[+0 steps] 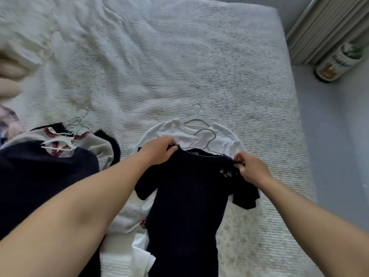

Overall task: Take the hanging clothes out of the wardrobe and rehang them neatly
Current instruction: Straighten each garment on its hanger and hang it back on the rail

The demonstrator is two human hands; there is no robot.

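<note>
- Nearest us, our left hand (159, 148) and right hand (249, 170) each pinch a shoulder of the black T-shirt (189, 192).
- It lies on the bed (199, 66), long axis near-to-far, over the white T-shirt (179, 132).
- Its hanger (207, 142) hooks away, between our fingers.

Matt dark cloth t-shirt (189, 188), thin shiny metal hanger (207, 140), rough ribbed white bedspread (199, 66).

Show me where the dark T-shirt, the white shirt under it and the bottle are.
dark T-shirt (185, 196), head view, chest
white shirt (175, 132), head view, left shoulder
bottle (337, 63), head view, label
</note>
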